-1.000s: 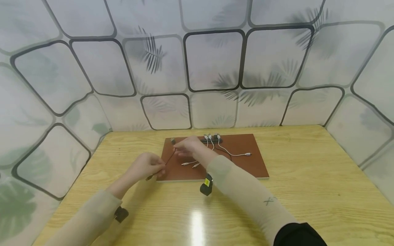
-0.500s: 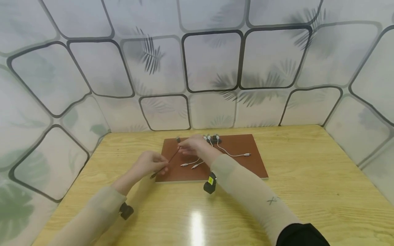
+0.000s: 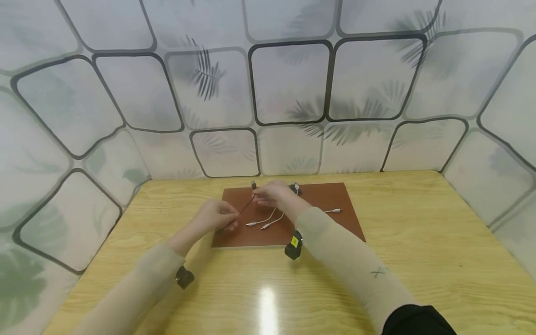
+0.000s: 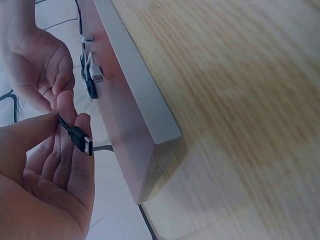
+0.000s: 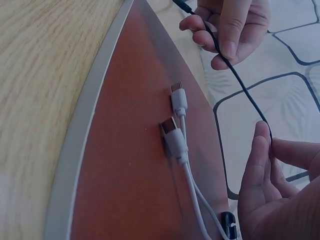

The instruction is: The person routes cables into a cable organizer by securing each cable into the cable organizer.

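A thin black USB cable [image 5: 240, 85] runs between the two hands over the left part of a brown board [image 3: 310, 232]. My left hand [image 3: 217, 215] pinches it between thumb and fingers near one end, where a small black USB-C plug [image 4: 80, 140] pokes out past the fingertips. Farther along, my right hand [image 3: 272, 193] pinches the same cable close to its other end; a larger dark plug [image 3: 253, 185] sticks up beyond those fingers. Behind the right hand, a black cable holder [image 3: 296, 188] at the board's back edge is partly hidden.
White cables lie across the board, two with their plugs [image 3: 255, 224] toward its front and another plug [image 3: 335, 211] pointing right. The board has a pale raised edge [image 4: 145, 100] and rests on a light wooden table [image 3: 418, 242]. A patterned backdrop [image 3: 289, 83] stands behind.
Both hands have shifted right and slightly away with the black cable stretched between them. Its larger plug has moved from the board's back left corner toward the holder.
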Demonstrator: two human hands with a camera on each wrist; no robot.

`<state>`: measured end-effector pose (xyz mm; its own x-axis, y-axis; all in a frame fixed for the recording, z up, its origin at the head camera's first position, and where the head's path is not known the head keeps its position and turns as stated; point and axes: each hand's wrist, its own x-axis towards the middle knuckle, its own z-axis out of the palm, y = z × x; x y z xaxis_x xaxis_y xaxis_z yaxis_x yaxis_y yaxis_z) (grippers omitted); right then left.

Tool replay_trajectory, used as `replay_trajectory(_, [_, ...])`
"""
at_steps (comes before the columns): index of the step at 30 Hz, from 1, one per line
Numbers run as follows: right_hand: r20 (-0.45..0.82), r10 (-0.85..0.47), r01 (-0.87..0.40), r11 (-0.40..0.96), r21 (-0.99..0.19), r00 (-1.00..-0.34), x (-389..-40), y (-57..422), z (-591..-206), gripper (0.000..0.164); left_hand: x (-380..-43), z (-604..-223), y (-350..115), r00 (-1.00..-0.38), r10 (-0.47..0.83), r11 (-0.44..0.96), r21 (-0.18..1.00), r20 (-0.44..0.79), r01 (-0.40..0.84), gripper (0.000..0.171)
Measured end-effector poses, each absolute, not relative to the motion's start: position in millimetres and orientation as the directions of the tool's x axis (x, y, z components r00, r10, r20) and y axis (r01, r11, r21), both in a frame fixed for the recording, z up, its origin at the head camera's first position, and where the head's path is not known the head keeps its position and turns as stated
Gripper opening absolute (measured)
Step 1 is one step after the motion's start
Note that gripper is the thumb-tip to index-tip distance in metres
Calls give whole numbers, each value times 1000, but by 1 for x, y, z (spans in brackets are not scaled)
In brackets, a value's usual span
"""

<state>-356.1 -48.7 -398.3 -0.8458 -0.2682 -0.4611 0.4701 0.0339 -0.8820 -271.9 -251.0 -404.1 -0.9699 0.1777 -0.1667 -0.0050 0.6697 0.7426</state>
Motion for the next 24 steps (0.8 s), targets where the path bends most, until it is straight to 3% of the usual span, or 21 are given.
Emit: replay_trajectory(24, [-422, -193, 431, -5, -902, -886, -367, -25, -400, 29, -294, -409, -231, -973, 213, 654, 753, -91, 73, 17])
